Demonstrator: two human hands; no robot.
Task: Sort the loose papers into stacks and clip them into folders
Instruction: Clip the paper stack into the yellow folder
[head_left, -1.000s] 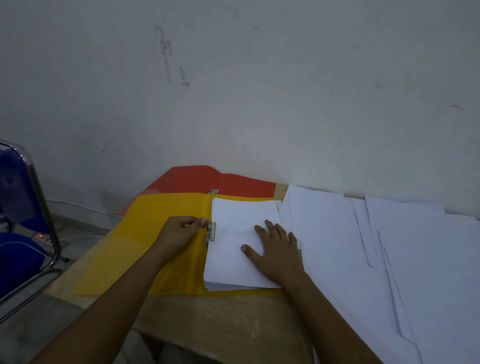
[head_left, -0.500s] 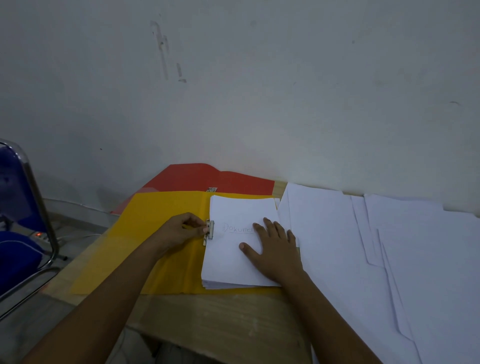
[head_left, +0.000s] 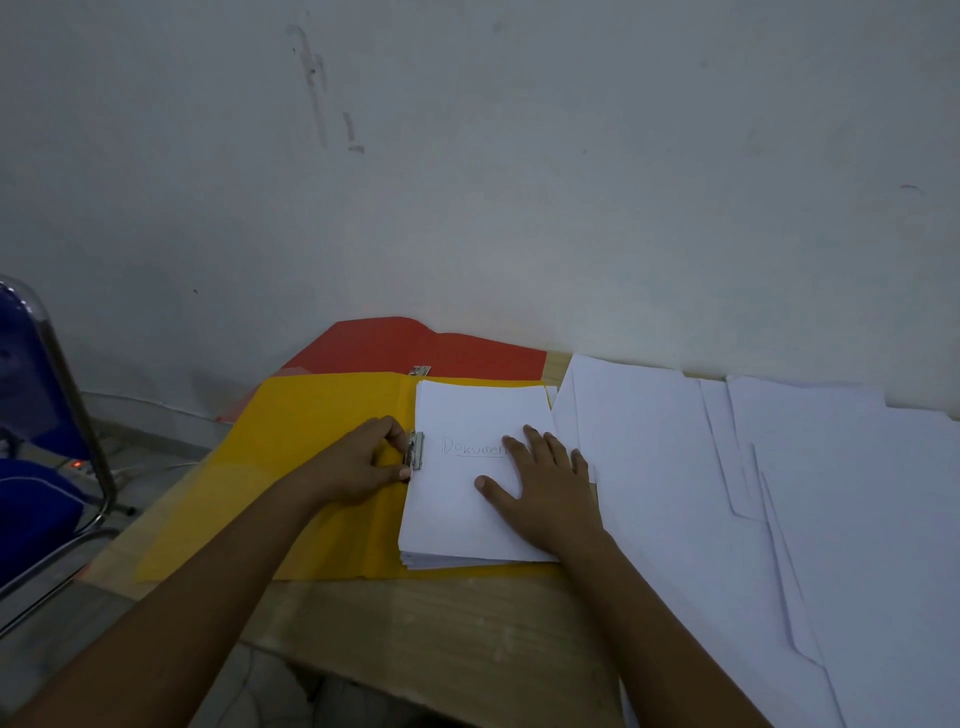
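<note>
1. Head view: a paper stack (head_left: 467, 499) lies on the right half of an open yellow folder (head_left: 301, 478), its left edge under the metal clip (head_left: 415, 451).
2. The stack likely handles as soft and slippery — sheets can fan out, so it is best pinned flat from above, while the stiff clip is the part to work.
3. The left hand (head_left: 358, 465), just left of the clip, pinches it between curled fingers and thumb.
4. The right hand (head_left: 545, 486) lies palm-down on the stack right of the clip, fingers spread and straight — pressing, not gripping.
5. Loose papers (head_left: 727, 493) lie right of the stack; a red folder (head_left: 415, 343) sits behind the yellow one.
</note>
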